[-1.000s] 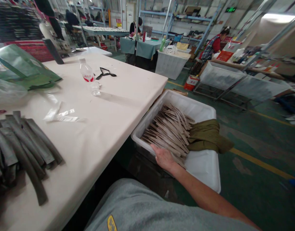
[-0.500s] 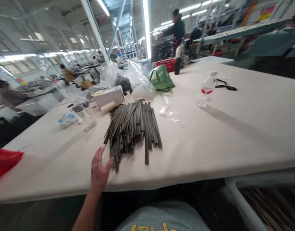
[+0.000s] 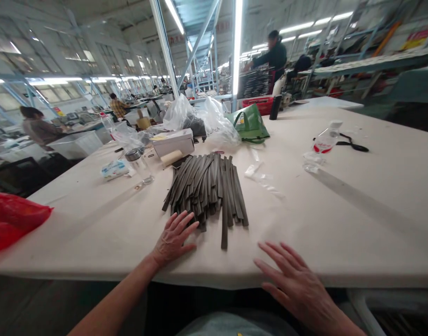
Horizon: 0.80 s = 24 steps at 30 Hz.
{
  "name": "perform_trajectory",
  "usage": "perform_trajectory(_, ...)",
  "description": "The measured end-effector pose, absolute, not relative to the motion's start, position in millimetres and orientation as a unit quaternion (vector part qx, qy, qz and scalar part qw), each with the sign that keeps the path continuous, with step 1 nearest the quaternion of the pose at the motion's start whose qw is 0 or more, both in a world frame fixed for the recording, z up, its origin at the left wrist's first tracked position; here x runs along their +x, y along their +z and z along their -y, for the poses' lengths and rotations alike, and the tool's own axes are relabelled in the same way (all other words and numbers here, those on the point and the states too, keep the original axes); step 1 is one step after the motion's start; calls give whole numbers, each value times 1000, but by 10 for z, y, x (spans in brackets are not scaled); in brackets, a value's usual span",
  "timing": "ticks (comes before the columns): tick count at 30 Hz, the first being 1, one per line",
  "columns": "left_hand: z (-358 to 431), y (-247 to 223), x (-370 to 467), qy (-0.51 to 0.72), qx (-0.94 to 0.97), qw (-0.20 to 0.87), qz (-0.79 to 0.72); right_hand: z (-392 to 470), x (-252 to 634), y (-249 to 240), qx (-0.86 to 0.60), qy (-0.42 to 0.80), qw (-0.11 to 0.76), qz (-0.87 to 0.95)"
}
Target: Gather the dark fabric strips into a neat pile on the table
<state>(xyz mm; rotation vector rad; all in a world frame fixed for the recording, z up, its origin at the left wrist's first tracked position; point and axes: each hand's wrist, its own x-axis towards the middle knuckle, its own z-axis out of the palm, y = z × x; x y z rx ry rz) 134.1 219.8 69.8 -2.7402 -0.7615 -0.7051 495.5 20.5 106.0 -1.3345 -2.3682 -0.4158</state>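
Hovering over the table (image 3: 340, 224) edge, right hand (image 3: 298, 289) open, fingers spread, holding nothing. Left hand (image 3: 174, 238) flat on the table, fingers apart, tips touching the near end of the strips (image 3: 209, 186). Strip pile fans away just beyond the left hand. Farther out: box (image 3: 172, 141), green bag (image 3: 249, 124), bottle (image 3: 324, 142).
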Motion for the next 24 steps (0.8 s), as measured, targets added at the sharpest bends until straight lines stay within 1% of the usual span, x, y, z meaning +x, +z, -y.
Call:
perform_trajectory(1,-2258,716,1354,-244,-931,109,248,-459,4804,1115,-448,-135,167,868)
perform_trajectory(3,-2382,729,1371,-246,-931,116,244,-926,4583,1139,-407,-89,143,898)
perform_trajectory(6,-2531,699,1376,-244,-924,127,265,-1497,4463,1047,-381,-38,142,913)
perform_trajectory(9,-2534,684,1362,-259,-915,137,279,-1870,4518,989,-390,-34,162,906)
perform_trajectory(12,-2418,787,1331,-260,-929,130,228,-2017,4661,1017,-379,-16,191,905)
perform_trajectory(14,-2413,929,1300,-260,-939,116,192,-2038,4789,1027,-380,-2,248,891)
perform_trajectory(15,-2472,1013,1282,-274,-935,104,199,-2051,4861,1019,-397,5,290,871)
perform_trajectory(17,-2740,1177,1251,-332,-897,47,286,-2123,5012,977,-473,24,381,794)
perform_trajectory(19,-3172,1287,1239,-387,-799,-81,453,-2279,5158,916,-582,67,428,688)
perform_trajectory(21,-3655,1303,1250,-385,-653,-250,602,-2493,5275,861,-666,109,424,605)
perform_trajectory(24,-4219,1168,1312,-339,-559,-367,662,-2800,5341,816,-695,141,393,585)
